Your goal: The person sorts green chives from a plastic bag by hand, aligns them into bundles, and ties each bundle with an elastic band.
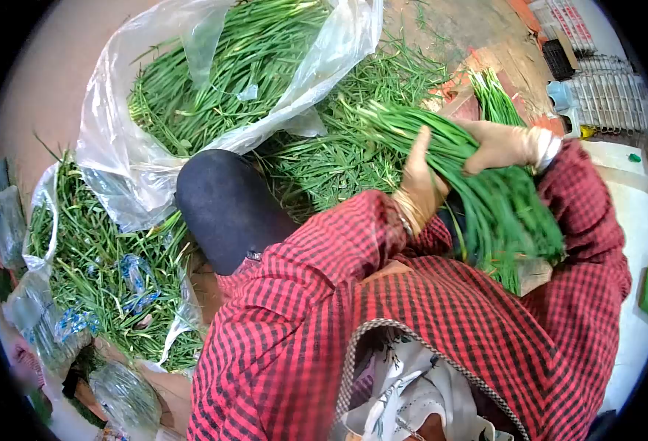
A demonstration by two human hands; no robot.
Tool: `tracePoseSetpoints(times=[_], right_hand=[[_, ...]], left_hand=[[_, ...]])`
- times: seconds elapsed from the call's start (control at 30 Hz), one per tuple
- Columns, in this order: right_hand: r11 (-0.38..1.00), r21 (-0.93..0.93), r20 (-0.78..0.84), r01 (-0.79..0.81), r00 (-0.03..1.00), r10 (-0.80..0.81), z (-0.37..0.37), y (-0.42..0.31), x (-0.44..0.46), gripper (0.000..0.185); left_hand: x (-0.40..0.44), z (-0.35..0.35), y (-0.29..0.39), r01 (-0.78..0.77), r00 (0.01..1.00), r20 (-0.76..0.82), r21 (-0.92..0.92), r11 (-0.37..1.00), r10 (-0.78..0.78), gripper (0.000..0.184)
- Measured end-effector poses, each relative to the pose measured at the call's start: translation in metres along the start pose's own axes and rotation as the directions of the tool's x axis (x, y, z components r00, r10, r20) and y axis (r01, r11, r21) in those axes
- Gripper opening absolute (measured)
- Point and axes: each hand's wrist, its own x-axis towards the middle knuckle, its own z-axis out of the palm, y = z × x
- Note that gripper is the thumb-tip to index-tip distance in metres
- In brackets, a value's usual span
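Note:
Both my hands hold one large bunch of garlic chives [452, 158] in front of me, its pale ends pointing up and left and its long green leaves hanging down to the right. My left hand [419, 182] is closed on the bunch from the near side, thumb raised along it. From the right, my right hand [497, 147] grips the same bunch, its fingers partly hidden by the leaves. Just beyond my right hand lies a smaller chive bundle [494, 99] with white stem ends. The hanging leaves are blurred by motion.
A clear plastic bag [111, 110] holds more chives at the upper left. Loose green leaves [331, 162] are heaped beyond my knee [225, 202]. A white sack [48, 220] of greens stands at left, near wrapped bundles [126, 397]. Wire racks [610, 95] stand at upper right.

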Motion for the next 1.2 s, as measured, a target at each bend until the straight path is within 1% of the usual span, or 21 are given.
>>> tracePoseSetpoints(times=[0.03,0.1,0.17,0.23,0.27,0.33,0.37,0.43,0.5,0.57,0.6,0.63,0.7,0.77,0.8,0.83,0.9,0.97,1.03,1.1,1.2], right_hand=[[0.977,-0.006,0.112,-0.212,0.971,0.211,-0.014,-0.027,-0.008,0.084],[0.943,-0.038,0.239,-0.329,0.914,0.329,-0.03,-0.022,0.01,0.082],[0.957,-0.026,0.306,-0.288,0.909,0.282,-0.033,-0.007,0.045,0.084],[0.898,-0.314,0.146,-0.309,0.919,0.367,-0.029,0.015,0.089,0.09],[0.945,-0.095,0.3,-0.313,0.896,0.327,-0.029,0.038,0.107,0.09],[0.72,-0.529,-0.055,-0.449,0.865,0.499,-0.032,0.024,0.12,0.089],[0.774,-0.379,0.034,-0.507,0.828,0.559,-0.037,0.022,0.113,0.089],[0.817,-0.316,0.027,-0.482,0.857,0.515,-0.049,0.023,0.097,0.089],[0.795,-0.241,0.014,-0.557,0.817,0.577,-0.053,-0.016,0.072,0.076],[0.906,-0.148,0.161,-0.397,0.894,0.418,-0.057,-0.021,0.062,0.076],[0.92,-0.112,0.199,-0.376,0.898,0.391,-0.056,-0.024,0.058,0.091],[0.904,-0.264,0.175,-0.335,0.906,0.387,-0.052,-0.028,0.062,0.09],[0.826,-0.425,0.172,-0.37,0.863,0.476,-0.043,-0.039,0.06,0.09],[0.853,-0.303,0.229,-0.425,0.836,0.498,-0.037,-0.012,0.067,0.089],[0.799,-0.395,0.158,-0.454,0.823,0.546,-0.036,0.01,0.074,0.085],[0.734,-0.479,0.085,-0.481,0.807,0.584,-0.039,0.031,0.077,0.082],[0.878,-0.392,-0.037,-0.275,0.958,0.284,-0.056,0.037,0.064,0.07],[0.696,-0.493,-0.454,-0.522,0.837,0.305,-0.07,0.029,0.057,0.075],[0.732,-0.674,-0.262,-0.099,0.959,-0.111,-0.032,0.023,0.039,0.053],[0.717,-0.67,-0.33,-0.192,0.942,-0.056,-0.069,0.044,0.047,0.052],[0.566,-0.714,-0.381,-0.412,0.907,0.179,-0.079,-0.002,0.042,0.054]], left_hand=[[-0.011,0.021,-0.003,0.083,0.996,0.018,-0.027,0.996,-0.083,0.051],[-0.01,0.018,-0.011,0.183,0.983,0.054,-0.124,0.975,-0.178,0.055],[-0.009,0.009,-0.008,0.362,0.932,0.153,-0.364,0.858,-0.329,0.055],[0.003,-0.007,0.0,0.292,0.955,0.135,-0.263,0.919,-0.265,0.055],[0.002,-0.019,0.003,0.306,0.952,0.094,-0.217,0.927,-0.292,0.053],[0.006,-0.012,0.005,0.257,0.965,0.087,-0.15,0.955,-0.246,0.046],[0.003,0.0,0.01,0.31,0.95,0.07,-0.115,0.944,-0.304,0.042],[0.011,0.001,0.004,0.4,0.908,0.208,-0.178,0.899,-0.363,0.037],[0.018,0.014,0.0,0.402,0.908,0.181,-0.119,0.908,-0.378,0.036],[0.023,0.026,-0.002,0.446,0.894,0.054,0.007,0.895,-0.445,0.032],[0.026,0.03,-0.005,0.474,0.875,0.104,0.014,0.88,-0.473,0.032],[0.028,0.033,-0.008,0.501,0.853,0.154,0.022,0.865,-0.498,0.032],[0.029,0.036,-0.013,0.419,0.896,0.003,0.32,0.85,-0.443,0.027],[0.006,0.059,-0.005,0.345,0.922,-0.042,0.539,0.768,-0.385,0.032],[0.013,0.037,-0.028,0.202,0.955,0.062,0.582,0.787,-0.291,0.044],[0.018,0.021,-0.044,0.243,0.933,0.095,0.548,0.801,-0.348,0.057],[0.013,0.03,-0.019,0.358,0.876,0.003,0.667,0.653,-0.483,0.059],[0.017,0.017,-0.01,0.442,0.876,-0.062,0.505,0.741,-0.479,0.058],[0.026,-0.007,-0.006,0.433,0.88,-0.067,0.524,0.734,-0.471,0.058],[0.032,-0.035,-0.005,0.532,0.839,-0.123,0.386,0.753,-0.53,0.037],[0.024,-0.026,0.0,0.514,0.838,-0.14,0.525,0.678,-0.528,0.035]])
